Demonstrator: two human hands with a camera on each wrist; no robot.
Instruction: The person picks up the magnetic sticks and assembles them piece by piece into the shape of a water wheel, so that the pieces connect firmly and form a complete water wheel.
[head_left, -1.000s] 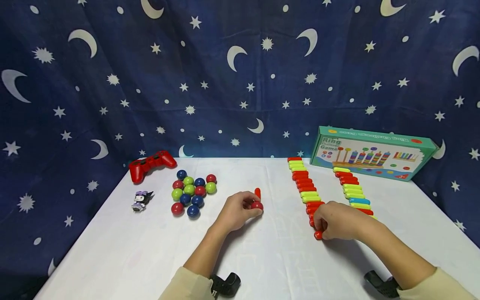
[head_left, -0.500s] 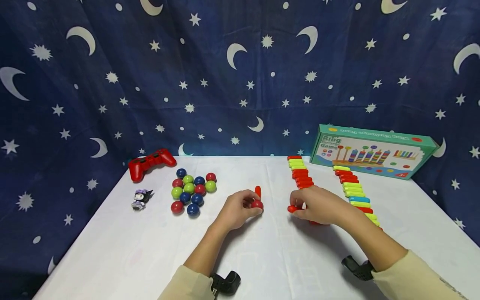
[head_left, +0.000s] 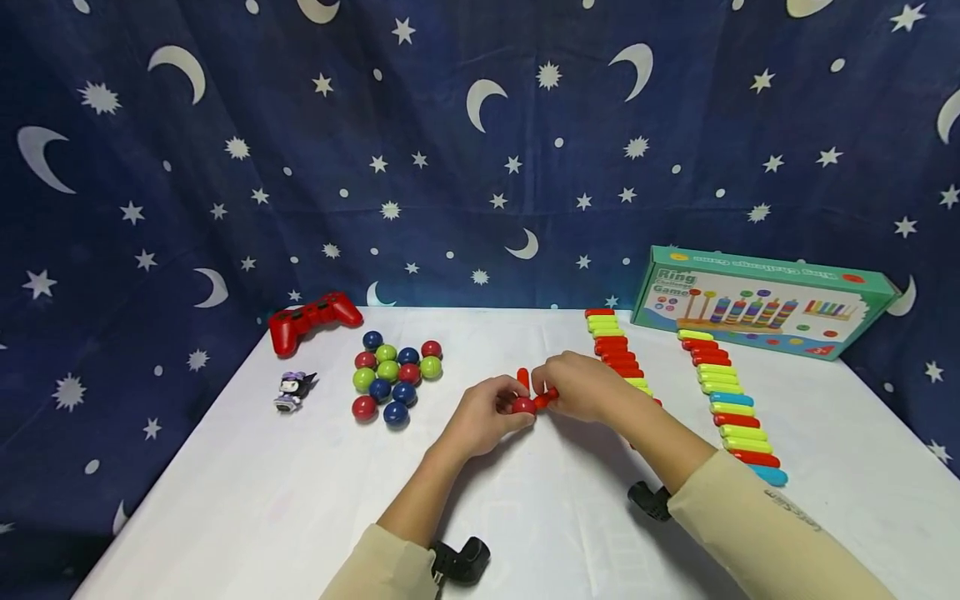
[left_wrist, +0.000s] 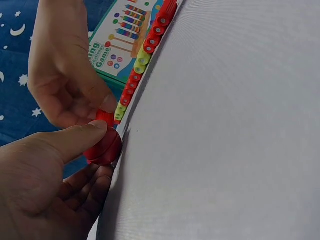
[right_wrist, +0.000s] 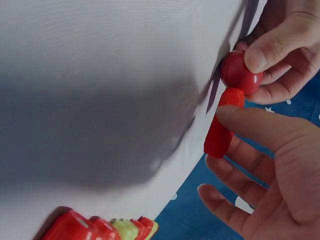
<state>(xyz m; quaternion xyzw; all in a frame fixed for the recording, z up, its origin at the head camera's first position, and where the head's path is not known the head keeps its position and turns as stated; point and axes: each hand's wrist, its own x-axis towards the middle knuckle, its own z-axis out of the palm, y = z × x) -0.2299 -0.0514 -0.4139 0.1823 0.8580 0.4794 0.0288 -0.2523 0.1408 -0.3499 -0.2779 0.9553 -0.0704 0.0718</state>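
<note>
My left hand (head_left: 480,421) pinches a red ball (head_left: 523,406) low over the middle of the white table (head_left: 285,508). In the left wrist view, the thumb lies on top of the ball with fingers beneath. A red stick (head_left: 522,377) points away from me at the ball's far side. Between thumb and fingers, my right hand (head_left: 581,386) holds another short red stick (right_wrist: 218,137). That stick's end meets the ball's side in the right wrist view. Its flared shape is partly covered by the thumb.
Two columns of coloured sticks, one nearer (head_left: 619,358) and one farther right (head_left: 738,417), run along the right side. Behind them leans a green game box (head_left: 757,304). Leftward are several coloured balls (head_left: 387,372), a red game controller (head_left: 313,323) and a small figurine (head_left: 292,390).
My right hand has carried a red stick from the near end of the nearer column leftward to the red ball. My left hand has kept its hold on the ball.
</note>
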